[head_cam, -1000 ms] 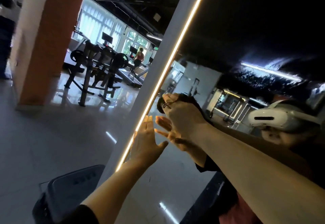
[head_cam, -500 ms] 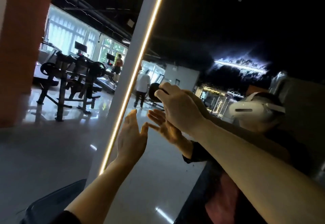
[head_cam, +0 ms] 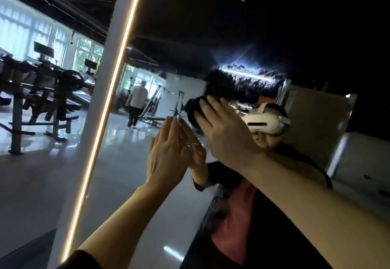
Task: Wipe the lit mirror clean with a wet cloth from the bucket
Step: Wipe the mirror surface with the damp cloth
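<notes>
The tall glass mirror (head_cam: 211, 36) edged by a warm glowing light strip (head_cam: 109, 99) fills the view. At 3 o'clock of centre, the right hand (head_cam: 223, 133) presses a dark bunched cloth (head_cam: 195, 111) against it, fingers curled over it. At 6 o'clock, the left hand (head_cam: 166, 156) rests flat, fingers straight.

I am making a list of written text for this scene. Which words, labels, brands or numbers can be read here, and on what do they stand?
None can be read.
Headset reflected in the mirror: no visible mark.
Machine screens at the windows: dark, too small to read.
</notes>
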Tool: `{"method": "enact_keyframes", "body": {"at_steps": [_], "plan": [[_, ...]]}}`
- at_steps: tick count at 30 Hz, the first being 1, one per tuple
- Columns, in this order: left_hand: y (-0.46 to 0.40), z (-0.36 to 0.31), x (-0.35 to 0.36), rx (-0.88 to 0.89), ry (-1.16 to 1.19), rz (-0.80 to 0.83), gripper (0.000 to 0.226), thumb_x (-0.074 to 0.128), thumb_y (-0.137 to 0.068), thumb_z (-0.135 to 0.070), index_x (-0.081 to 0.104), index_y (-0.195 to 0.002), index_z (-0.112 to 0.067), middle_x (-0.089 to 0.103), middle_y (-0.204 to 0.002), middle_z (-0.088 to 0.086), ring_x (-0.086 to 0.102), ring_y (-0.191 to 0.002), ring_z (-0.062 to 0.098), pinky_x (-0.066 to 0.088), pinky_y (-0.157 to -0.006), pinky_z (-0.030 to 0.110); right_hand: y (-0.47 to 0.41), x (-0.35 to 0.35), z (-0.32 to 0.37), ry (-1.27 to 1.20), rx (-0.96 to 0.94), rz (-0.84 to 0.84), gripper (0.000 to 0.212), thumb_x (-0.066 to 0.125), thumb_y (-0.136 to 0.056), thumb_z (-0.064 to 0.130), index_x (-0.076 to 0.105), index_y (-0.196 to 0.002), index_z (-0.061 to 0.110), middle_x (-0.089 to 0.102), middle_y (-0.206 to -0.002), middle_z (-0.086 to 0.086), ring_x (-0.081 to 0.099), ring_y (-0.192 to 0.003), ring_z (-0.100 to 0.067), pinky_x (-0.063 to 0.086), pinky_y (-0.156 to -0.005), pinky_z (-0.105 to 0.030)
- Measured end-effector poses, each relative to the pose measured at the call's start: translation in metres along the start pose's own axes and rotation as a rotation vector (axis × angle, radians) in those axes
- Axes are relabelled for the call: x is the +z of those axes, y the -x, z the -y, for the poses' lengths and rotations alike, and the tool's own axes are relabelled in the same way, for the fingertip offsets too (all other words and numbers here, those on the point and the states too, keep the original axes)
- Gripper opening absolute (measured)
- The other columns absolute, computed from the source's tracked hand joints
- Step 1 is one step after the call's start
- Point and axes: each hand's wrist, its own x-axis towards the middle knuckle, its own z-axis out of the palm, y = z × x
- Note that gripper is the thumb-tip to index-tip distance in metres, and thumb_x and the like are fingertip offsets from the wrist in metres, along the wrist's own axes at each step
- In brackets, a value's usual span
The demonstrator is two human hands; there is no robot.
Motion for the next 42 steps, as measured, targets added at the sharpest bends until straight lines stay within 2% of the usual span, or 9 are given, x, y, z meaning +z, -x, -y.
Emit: {"method": "enact_keyframes", "body": {"at_steps": [4,8,14,22,26,29,33,38,42], "plan": [[0.007,-0.001,0.004,-0.008,-0.131,0.110,0.078,0.048,-0.100,-0.027,-0.006,-0.155,-0.019,-0.019,-0.160,-0.001,0.003,-0.152,0.022,0.011,-0.121,0.053,0.029,-0.007,-0.005,-0.023,-0.168,0.069,0.044,0.029,-0.100,0.012,0.060,-0.131,0.004,0.054,-0.140,-0.021,0.048,-0.132,-0.038,0.031,-0.117,-0.048],[0.004,-0.006,-0.001,-0.003,-0.278,0.158,0.079,0.042,-0.101,-0.040,-0.016,-0.152,-0.020,-0.033,-0.148,-0.004,-0.010,-0.150,0.017,-0.007,-0.120,0.054,0.010,-0.018,-0.055,0.076,0.190,-0.069,0.043,0.058,-0.089,0.002,0.058,-0.133,0.001,0.052,-0.141,-0.024,0.043,-0.135,-0.040,0.025,-0.119,-0.050],[0.005,-0.002,-0.001,-0.011,-0.237,0.139,0.080,0.041,-0.100,-0.047,-0.014,-0.152,-0.023,-0.028,-0.154,-0.004,0.007,-0.151,0.019,-0.007,-0.119,0.057,0.051,-0.003,0.013,-0.083,-0.100,0.025,0.056,0.012,-0.106,0.015,0.062,-0.128,0.002,0.057,-0.137,-0.022,0.049,-0.132,-0.038,0.034,-0.115,-0.049],[0.008,-0.012,0.009,-0.006,-0.210,0.110,0.080,0.045,-0.099,-0.046,-0.012,-0.153,-0.026,-0.031,-0.150,-0.008,-0.011,-0.150,0.016,-0.007,-0.120,0.054,0.039,-0.028,-0.064,0.066,0.474,-0.138,0.045,0.054,-0.092,0.002,0.052,-0.137,0.000,0.045,-0.146,-0.025,0.036,-0.140,-0.041,0.018,-0.120,-0.049],[0.012,-0.002,0.012,0.003,-0.074,0.038,0.080,0.053,-0.097,-0.039,0.000,-0.156,-0.026,-0.018,-0.160,-0.008,-0.007,-0.151,0.015,-0.004,-0.121,0.055,0.056,-0.006,0.003,0.007,0.206,-0.100,0.047,0.021,-0.104,0.010,0.057,-0.132,0.000,0.051,-0.141,-0.026,0.044,-0.135,-0.042,0.035,-0.114,-0.054],[0.042,0.026,0.015,-0.094,-0.022,0.000,0.087,0.055,-0.094,-0.047,-0.004,-0.155,-0.030,-0.017,-0.161,-0.005,-0.006,-0.149,0.016,-0.001,-0.119,0.059,0.080,0.009,0.053,-0.047,-0.079,0.087,0.044,0.033,-0.099,0.015,0.058,-0.134,0.005,0.053,-0.142,-0.020,0.046,-0.136,-0.036,0.032,-0.117,-0.048],[0.073,0.065,0.019,-0.301,-0.047,0.098,0.100,0.042,-0.082,-0.068,-0.021,-0.150,-0.032,-0.032,-0.156,-0.004,-0.016,-0.149,0.020,-0.006,-0.118,0.060,0.027,0.004,0.027,-0.025,0.203,-0.004,0.047,0.037,-0.094,0.009,0.054,-0.136,0.003,0.049,-0.144,-0.023,0.040,-0.138,-0.040,0.026,-0.119,-0.051],[0.077,0.075,0.029,-0.357,0.068,0.034,0.098,0.037,-0.079,-0.071,-0.015,-0.151,-0.029,-0.006,-0.164,0.001,0.014,-0.150,0.025,0.008,-0.121,0.056,0.009,0.018,0.066,-0.006,0.145,0.048,0.052,0.040,-0.096,0.022,0.044,-0.146,0.006,0.040,-0.151,-0.023,0.032,-0.143,-0.040,0.014,-0.121,-0.051],[0.085,0.094,0.026,-0.340,0.069,-0.096,0.087,0.067,-0.090,-0.030,0.012,-0.155,-0.017,0.045,-0.148,0.012,0.055,-0.121,0.021,0.022,-0.116,0.060,0.039,0.036,0.115,-0.015,-0.115,0.199,0.053,0.044,-0.095,0.033,0.052,-0.141,0.009,0.048,-0.147,-0.018,0.040,-0.141,-0.034,0.018,-0.120,-0.045]]}}
